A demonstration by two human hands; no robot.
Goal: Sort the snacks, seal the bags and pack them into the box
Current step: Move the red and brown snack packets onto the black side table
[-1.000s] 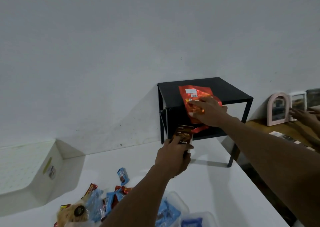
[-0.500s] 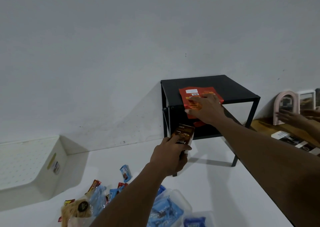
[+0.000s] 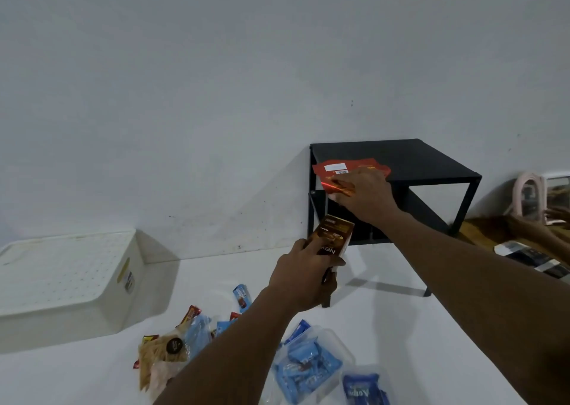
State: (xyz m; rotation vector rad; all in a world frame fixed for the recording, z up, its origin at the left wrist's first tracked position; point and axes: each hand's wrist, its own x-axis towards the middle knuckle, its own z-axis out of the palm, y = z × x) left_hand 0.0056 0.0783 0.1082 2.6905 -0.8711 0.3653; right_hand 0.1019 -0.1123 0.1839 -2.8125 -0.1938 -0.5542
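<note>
My right hand (image 3: 367, 199) holds a flat red snack bag (image 3: 336, 170) lying on the front left corner of a black shelf rack (image 3: 425, 161). My left hand (image 3: 303, 276) grips a brown snack box (image 3: 334, 238) upright in front of the rack's lower level. Near the bottom edge a clear bag (image 3: 308, 367) holds several blue snack packs. Loose blue and red packs (image 3: 212, 321) and a beige snack bag (image 3: 160, 355) lie to its left.
A white lidded box (image 3: 64, 278) stands at the left on the white table (image 3: 431, 343). Right of the rack, another person's hand (image 3: 555, 213) reaches towards a pink arched mirror (image 3: 529, 198) and frames on a wooden surface.
The red bag has gone from upright in front of the rack to flat on its top. My left hand with the brown box stayed in front of the rack.
</note>
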